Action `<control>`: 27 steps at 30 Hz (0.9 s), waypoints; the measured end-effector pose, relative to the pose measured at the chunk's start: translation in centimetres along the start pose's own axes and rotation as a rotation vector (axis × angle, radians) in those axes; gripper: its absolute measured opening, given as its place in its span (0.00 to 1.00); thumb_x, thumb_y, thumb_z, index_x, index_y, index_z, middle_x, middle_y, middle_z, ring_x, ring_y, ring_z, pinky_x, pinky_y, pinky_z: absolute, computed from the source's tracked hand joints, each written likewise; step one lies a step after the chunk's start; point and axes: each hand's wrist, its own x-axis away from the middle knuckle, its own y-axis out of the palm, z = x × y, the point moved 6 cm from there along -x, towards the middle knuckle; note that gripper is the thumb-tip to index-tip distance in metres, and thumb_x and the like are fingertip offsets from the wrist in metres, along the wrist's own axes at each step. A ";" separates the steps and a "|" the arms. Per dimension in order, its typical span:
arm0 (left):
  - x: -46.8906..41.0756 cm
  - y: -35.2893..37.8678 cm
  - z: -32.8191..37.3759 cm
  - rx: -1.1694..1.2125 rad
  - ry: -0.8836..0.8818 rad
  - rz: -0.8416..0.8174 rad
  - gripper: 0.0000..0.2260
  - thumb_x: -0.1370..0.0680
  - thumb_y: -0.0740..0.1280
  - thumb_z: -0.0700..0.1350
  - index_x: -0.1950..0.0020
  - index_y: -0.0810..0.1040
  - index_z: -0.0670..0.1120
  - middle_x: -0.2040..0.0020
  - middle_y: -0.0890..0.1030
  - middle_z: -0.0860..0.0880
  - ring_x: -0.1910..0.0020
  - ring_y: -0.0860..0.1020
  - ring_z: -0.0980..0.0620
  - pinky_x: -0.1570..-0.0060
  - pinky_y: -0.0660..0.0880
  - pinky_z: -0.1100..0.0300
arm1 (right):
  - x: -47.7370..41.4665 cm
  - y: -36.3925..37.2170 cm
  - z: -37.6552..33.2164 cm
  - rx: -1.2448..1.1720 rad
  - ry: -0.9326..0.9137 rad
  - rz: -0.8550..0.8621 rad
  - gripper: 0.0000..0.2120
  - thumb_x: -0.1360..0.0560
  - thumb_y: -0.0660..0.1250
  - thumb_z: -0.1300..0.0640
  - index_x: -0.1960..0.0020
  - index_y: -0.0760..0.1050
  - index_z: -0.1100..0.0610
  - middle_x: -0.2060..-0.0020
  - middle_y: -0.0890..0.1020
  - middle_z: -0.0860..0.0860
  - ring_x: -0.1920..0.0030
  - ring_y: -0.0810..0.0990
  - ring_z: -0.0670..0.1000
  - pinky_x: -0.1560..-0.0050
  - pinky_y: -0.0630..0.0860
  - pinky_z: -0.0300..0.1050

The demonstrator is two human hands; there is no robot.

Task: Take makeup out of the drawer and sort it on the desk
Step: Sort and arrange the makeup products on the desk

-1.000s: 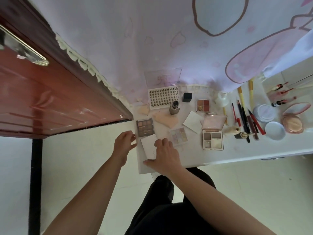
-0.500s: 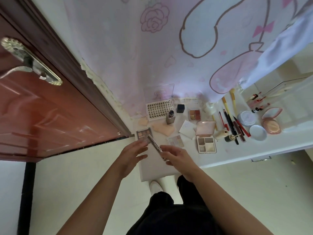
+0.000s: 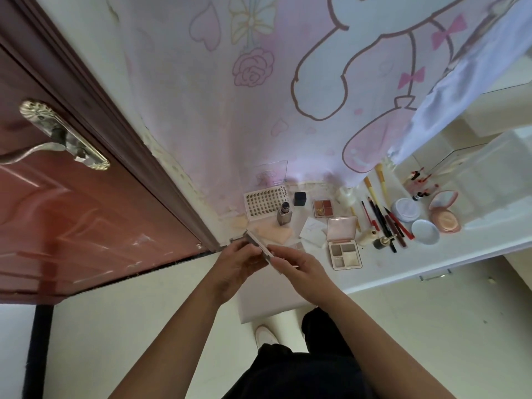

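Both forearms reach forward and meet over the near left end of the counter [image 3: 385, 264]. The left grip [image 3: 237, 262] and right grip [image 3: 298, 264], fingers curled, pinch a thin pale palette [image 3: 256, 240] between them. It is tilted edge-on, left of the open pink compact [image 3: 344, 250]. Pencils [image 3: 383, 223] lie right of that compact.

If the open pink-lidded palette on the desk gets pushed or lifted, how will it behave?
The open pink-lidded palette looks like a rigid, flat case, so it would probably slide rather than roll. Its raised lid may swing if nudged. The four exposed pans look like pressed powder, likely fragile if dropped.
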 end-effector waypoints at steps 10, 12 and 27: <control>0.2 0.3 -0.1 -0.156 -0.056 0.076 0.11 0.20 0.55 0.34 0.59 0.73 0.42 0.63 0.79 0.46 0.59 0.80 0.51 0.48 0.80 0.44 | 0.3 2.1 0.7 0.537 -0.072 -0.133 0.22 0.16 0.47 0.39 0.22 0.57 0.35 0.47 0.73 0.50 0.43 0.73 0.46 0.40 0.71 0.42; 0.3 0.5 0.0 -0.162 -0.068 0.059 0.12 0.21 0.54 0.34 0.59 0.74 0.42 0.62 0.79 0.45 0.59 0.80 0.50 0.45 0.79 0.40 | 0.3 2.3 0.5 0.584 -0.096 -0.152 0.22 0.16 0.46 0.40 0.22 0.56 0.36 0.48 0.73 0.50 0.45 0.73 0.47 0.42 0.73 0.43; -0.1 1.2 1.6 -0.155 -0.054 0.049 0.16 0.18 0.55 0.40 0.33 0.74 0.49 0.45 0.76 0.39 0.48 0.79 0.41 0.48 0.79 0.37 | -0.5 -0.5 -0.1 0.671 -0.130 -0.068 0.19 0.15 0.53 0.50 0.25 0.67 0.44 0.51 0.77 0.50 0.54 0.77 0.51 0.51 0.75 0.45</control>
